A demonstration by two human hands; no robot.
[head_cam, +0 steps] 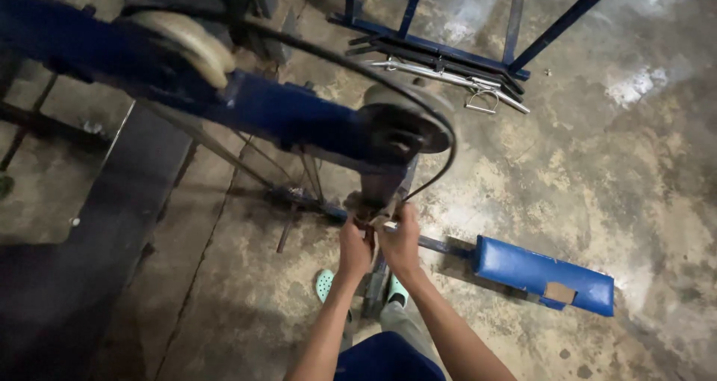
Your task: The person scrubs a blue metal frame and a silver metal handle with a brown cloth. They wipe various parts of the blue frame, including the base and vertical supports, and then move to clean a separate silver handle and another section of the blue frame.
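Observation:
I look down a blue gym cable machine. Its blue arm (pixel 284 116) carries two pulleys, a pale one (pixel 190 41) near me and a dark one (pixel 403 127) farther along, with a black cable (pixel 441 164) looping over them. Both my hands meet below the dark pulley at a small metal fitting (pixel 377 218) on the cable's end. My left hand (pixel 353 248) grips the fitting from the left. My right hand (pixel 401 240) grips it from the right. What exactly the fingers pinch is hidden.
A blue padded seat (pixel 541 273) with a torn patch lies on the concrete floor to the right. A chrome handle bar (pixel 448 76) rests on a blue frame (pixel 426 45) at the top. Black rubber matting (pixel 67 276) covers the left. My feet in mint-green clogs (pixel 325 284) stand below.

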